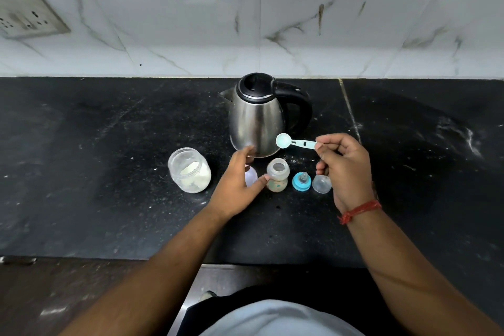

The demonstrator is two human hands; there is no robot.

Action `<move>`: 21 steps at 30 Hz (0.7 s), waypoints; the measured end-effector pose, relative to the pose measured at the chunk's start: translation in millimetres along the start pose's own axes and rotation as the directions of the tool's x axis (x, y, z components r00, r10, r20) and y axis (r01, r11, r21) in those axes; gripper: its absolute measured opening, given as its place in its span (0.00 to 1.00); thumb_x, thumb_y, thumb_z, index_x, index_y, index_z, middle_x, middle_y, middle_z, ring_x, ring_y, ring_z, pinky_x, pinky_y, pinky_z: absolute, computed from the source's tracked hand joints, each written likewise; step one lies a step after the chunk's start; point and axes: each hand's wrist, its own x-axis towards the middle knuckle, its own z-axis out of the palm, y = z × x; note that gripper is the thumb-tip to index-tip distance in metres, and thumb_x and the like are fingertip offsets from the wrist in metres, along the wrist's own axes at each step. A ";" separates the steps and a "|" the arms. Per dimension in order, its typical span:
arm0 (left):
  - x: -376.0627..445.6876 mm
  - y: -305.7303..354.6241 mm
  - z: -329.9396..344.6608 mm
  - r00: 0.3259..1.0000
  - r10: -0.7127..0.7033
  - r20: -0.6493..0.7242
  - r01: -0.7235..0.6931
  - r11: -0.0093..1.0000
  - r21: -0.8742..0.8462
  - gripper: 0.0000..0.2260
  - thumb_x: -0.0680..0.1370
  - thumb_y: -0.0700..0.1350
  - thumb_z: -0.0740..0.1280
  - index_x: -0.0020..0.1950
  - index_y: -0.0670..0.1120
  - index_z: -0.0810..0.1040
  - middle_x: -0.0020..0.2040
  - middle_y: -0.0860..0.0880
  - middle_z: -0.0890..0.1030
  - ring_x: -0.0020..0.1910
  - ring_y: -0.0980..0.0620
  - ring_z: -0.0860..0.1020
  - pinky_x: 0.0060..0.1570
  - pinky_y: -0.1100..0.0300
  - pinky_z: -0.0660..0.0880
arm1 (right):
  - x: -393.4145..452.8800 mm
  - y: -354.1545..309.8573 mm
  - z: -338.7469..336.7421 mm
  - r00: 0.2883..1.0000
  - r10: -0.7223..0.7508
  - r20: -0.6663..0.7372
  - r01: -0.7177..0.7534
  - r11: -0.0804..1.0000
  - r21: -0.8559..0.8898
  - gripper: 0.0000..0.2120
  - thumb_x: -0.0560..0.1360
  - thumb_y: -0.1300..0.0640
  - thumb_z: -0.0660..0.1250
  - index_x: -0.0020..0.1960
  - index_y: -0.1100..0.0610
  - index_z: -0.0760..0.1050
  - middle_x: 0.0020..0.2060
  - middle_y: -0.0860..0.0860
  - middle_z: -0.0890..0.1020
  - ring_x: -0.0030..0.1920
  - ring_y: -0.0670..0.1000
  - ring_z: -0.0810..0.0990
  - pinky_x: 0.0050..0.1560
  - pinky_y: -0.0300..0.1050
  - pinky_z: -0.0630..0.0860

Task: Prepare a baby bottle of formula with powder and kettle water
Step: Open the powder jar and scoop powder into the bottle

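A small open baby bottle (277, 175) stands on the black counter (109, 172) in front of the steel kettle (256, 117). My right hand (346, 169) pinches a pale blue measuring scoop (293, 142) by its handle, its empty bowl held above the bottle. My left hand (240, 185) hovers open just left of the bottle, thumb near its side, over a white lid (251, 176). An open clear jar (189, 169) with white powder stands further left. The blue teat ring (301, 181) and the clear cap (321, 184) lie right of the bottle.
A tiled wall rises behind the kettle, with a socket plate (27, 8) at upper left. The counter's front edge runs below my forearms. White specks of powder dot the counter around the bottle.
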 end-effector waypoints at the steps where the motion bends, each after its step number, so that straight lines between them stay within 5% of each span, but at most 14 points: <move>1: -2.7 2.5 -9.0 1.000 0.015 -0.015 -0.015 1.000 0.009 0.32 0.76 0.57 0.72 0.77 0.53 0.63 0.71 0.53 0.71 0.71 0.58 0.72 0.72 0.56 0.71 | 0.8 -0.7 8.6 1.000 0.000 0.016 0.000 1.000 0.011 0.07 0.78 0.68 0.68 0.49 0.58 0.81 0.39 0.52 0.81 0.28 0.45 0.75 0.29 0.38 0.76; 10: -25.5 1.9 -90.7 0.938 0.196 -0.287 -0.137 0.968 0.212 0.28 0.76 0.52 0.73 0.73 0.45 0.70 0.67 0.51 0.74 0.66 0.52 0.75 0.68 0.52 0.73 | 3.0 6.3 100.1 0.993 -0.027 0.115 0.026 1.000 0.014 0.04 0.79 0.68 0.68 0.49 0.60 0.78 0.39 0.54 0.79 0.26 0.44 0.75 0.26 0.39 0.75; 13: -33.4 -17.9 -113.9 0.926 0.114 -0.359 -0.022 0.968 0.252 0.33 0.73 0.55 0.75 0.74 0.44 0.67 0.70 0.50 0.70 0.70 0.51 0.70 0.71 0.57 0.67 | 1.0 16.7 132.7 0.985 -0.047 0.168 0.057 0.997 -0.056 0.08 0.79 0.67 0.68 0.46 0.55 0.77 0.39 0.53 0.79 0.26 0.44 0.75 0.26 0.40 0.75; 19: -33.3 -53.4 -133.2 0.967 -0.150 -0.205 0.190 0.962 0.196 0.48 0.71 0.54 0.80 0.82 0.47 0.56 0.79 0.49 0.63 0.78 0.50 0.60 0.75 0.58 0.60 | -6.7 32.2 183.8 0.961 -0.112 0.254 0.185 0.940 -0.286 0.13 0.77 0.66 0.68 0.43 0.48 0.75 0.38 0.47 0.79 0.29 0.47 0.77 0.28 0.40 0.77; 21: -29.6 -60.4 -134.5 0.969 -0.183 -0.164 0.212 0.960 0.184 0.48 0.70 0.54 0.80 0.82 0.46 0.55 0.80 0.48 0.63 0.79 0.50 0.60 0.75 0.58 0.59 | -8.5 38.3 195.6 0.936 -0.183 0.300 0.292 0.878 -0.379 0.12 0.75 0.65 0.69 0.43 0.47 0.76 0.38 0.45 0.79 0.34 0.49 0.78 0.34 0.46 0.81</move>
